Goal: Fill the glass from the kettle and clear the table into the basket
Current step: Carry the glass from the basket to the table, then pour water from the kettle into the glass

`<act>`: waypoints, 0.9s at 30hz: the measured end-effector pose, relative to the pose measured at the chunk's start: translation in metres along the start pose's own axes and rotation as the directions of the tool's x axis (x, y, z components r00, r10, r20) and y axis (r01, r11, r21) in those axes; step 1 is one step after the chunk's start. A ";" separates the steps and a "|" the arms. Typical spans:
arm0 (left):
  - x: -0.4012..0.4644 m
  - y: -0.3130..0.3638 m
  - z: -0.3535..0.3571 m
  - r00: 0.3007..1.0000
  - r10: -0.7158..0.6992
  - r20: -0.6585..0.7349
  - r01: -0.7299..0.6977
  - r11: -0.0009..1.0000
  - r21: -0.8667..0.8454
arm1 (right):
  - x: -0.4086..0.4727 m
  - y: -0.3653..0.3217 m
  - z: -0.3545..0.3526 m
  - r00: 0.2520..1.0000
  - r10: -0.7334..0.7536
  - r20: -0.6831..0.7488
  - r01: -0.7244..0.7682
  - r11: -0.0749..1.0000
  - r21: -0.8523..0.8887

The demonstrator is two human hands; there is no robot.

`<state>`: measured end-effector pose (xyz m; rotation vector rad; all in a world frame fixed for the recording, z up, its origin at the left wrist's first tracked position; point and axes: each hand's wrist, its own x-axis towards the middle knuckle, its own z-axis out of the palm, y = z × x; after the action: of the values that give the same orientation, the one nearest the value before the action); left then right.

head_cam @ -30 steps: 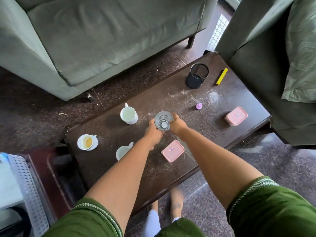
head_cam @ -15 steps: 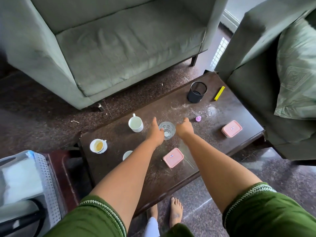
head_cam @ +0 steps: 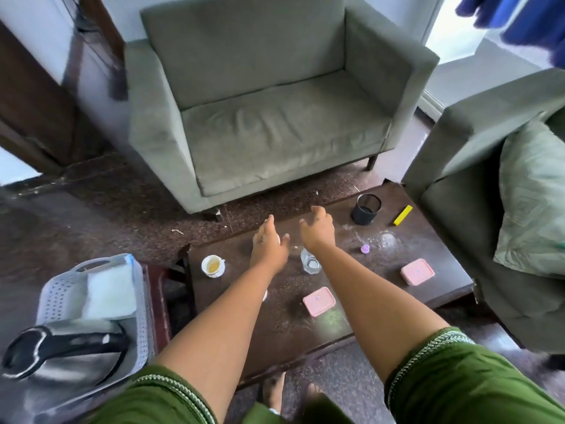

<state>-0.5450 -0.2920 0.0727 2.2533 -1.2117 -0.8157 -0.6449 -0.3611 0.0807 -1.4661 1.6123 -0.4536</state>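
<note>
While both your hands hover loose over the table (head_cam: 428,286), neither holds anything.
Your left hand (head_cam: 269,244) and right hand (head_cam: 316,229) have relaxed fingers; the glass (head_cam: 310,264) stands just below and between your wrists, the kettle (head_cam: 61,359) and basket (head_cam: 61,289) far to your left hand's side.

No text, brand or number can be read. The only marks are on the two pink boxes on the dark table (head_cam: 428,240). The pink box near the table's front edge (head_cam: 319,301) has a very small mark at the middle of its lid, too small and blurred to read. The second pink box, toward the table's right end (head_cam: 417,271), has a similar faint mark, also not legible.
</note>
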 end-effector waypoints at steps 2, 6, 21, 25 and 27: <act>-0.012 -0.009 -0.018 0.998 -0.003 -0.061 0.004 1.000 0.016 | -0.013 -0.012 0.007 0.999 -0.041 0.003 0.041 0.999 0.000; -0.037 -0.032 -0.059 0.977 -0.035 -0.208 0.047 0.997 0.053 | -0.040 -0.034 0.029 0.992 -0.122 0.039 0.123 0.992 -0.035; -0.139 -0.159 -0.178 0.817 -0.172 -0.550 0.241 0.969 0.054 | -0.150 -0.124 0.175 0.862 -0.382 0.333 0.436 0.894 -0.103; -0.163 -0.206 -0.199 0.745 -0.196 -0.637 0.293 0.955 0.049 | -0.179 -0.138 0.221 0.808 -0.409 0.423 0.493 0.864 -0.106; -0.171 -0.229 -0.211 0.711 -0.217 -0.669 0.317 0.948 0.028 | -0.192 -0.145 0.243 0.791 -0.413 0.452 0.504 0.858 -0.100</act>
<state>-0.3421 -0.0063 0.1297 2.5357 -0.6177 0.0349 -0.3821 -0.1471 0.1278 -1.9836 0.9730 -0.2084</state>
